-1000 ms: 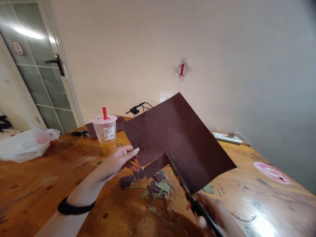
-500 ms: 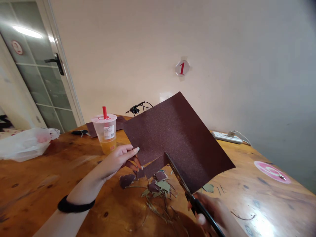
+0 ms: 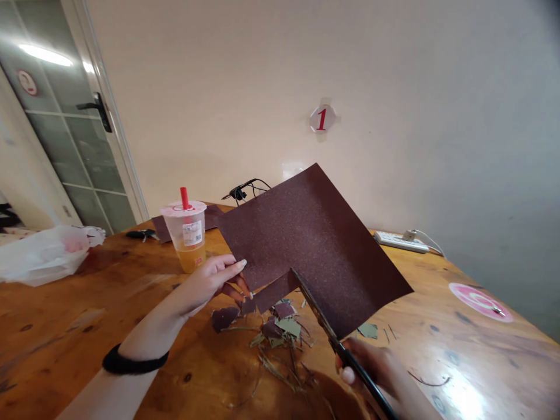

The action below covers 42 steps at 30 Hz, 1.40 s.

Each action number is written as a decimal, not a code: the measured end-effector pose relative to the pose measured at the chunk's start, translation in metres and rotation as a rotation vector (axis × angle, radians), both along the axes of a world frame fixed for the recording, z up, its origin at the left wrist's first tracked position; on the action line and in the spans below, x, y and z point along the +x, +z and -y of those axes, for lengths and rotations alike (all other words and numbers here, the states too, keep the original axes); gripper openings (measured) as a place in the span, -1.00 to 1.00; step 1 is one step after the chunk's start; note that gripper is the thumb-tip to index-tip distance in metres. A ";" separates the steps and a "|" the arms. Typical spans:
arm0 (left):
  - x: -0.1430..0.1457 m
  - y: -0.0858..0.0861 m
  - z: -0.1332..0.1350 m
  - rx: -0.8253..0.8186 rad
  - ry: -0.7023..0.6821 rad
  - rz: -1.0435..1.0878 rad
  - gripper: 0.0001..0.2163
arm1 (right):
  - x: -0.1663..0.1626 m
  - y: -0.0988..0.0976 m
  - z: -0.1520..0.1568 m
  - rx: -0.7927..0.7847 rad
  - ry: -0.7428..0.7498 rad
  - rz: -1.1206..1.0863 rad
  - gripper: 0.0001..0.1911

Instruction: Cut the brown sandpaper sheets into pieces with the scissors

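Left hand [image 3: 210,283] pinches a dark brown sandpaper sheet [image 3: 315,251] at its lower-left edge, thumb on top, fingers under. The sheet is up in the air, tilted, clear of the table. Right hand [image 3: 371,364] is closed around black-handled scissors [image 3: 345,357], blades sitting in a notch in the sheet's lower edge. Can't tell how far apart the blades stand, since the sheet hides one. A narrow flap of sheet runs beside the notch, near the left hand.

Below, on the wooden table [image 3: 56,315]: a loose pile of sandpaper scraps [image 3: 225,319] and dry stems [image 3: 273,364]. Nearest container is a clear plastic cup [image 3: 189,233], lidded, red straw, amber drink [image 3: 191,259] in its lower part, just beyond the left hand. White plastic bag [image 3: 44,256] lies well left, pink showing through it.
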<state>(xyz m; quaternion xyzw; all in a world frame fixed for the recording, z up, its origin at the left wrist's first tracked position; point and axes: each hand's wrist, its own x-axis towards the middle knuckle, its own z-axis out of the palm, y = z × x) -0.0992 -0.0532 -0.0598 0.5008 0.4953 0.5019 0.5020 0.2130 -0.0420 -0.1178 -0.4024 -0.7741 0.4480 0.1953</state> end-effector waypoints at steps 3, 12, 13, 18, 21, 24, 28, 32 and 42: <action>0.001 0.000 0.000 -0.008 0.004 -0.004 -0.58 | 0.000 0.002 0.001 -0.035 -0.011 -0.001 -0.46; 0.000 -0.003 -0.002 -0.029 -0.012 -0.029 -0.56 | -0.001 0.010 0.010 -0.064 -0.027 0.025 -0.33; 0.000 -0.004 -0.002 -0.033 -0.012 -0.033 -0.56 | 0.000 0.011 0.010 -0.061 -0.030 0.033 -0.32; 0.000 -0.006 -0.002 -0.050 -0.019 -0.041 -0.57 | -0.001 0.014 0.010 0.003 -0.013 0.060 -0.35; 0.002 -0.005 -0.001 -0.053 -0.025 -0.038 -0.56 | -0.003 0.015 0.009 0.042 -0.005 0.101 -0.33; 0.005 -0.005 0.000 -0.049 -0.033 -0.060 -0.57 | -0.002 0.012 0.007 0.063 -0.010 0.135 -0.31; 0.008 -0.004 0.000 -0.042 -0.040 -0.077 -0.61 | 0.000 0.008 0.003 0.097 0.014 0.115 -0.34; 0.007 -0.005 0.000 -0.048 -0.045 -0.060 -0.61 | 0.003 0.008 0.002 0.125 0.026 0.073 -0.40; 0.006 -0.006 -0.001 -0.072 -0.035 -0.050 -0.54 | 0.007 -0.005 0.004 0.147 -0.055 0.049 -0.49</action>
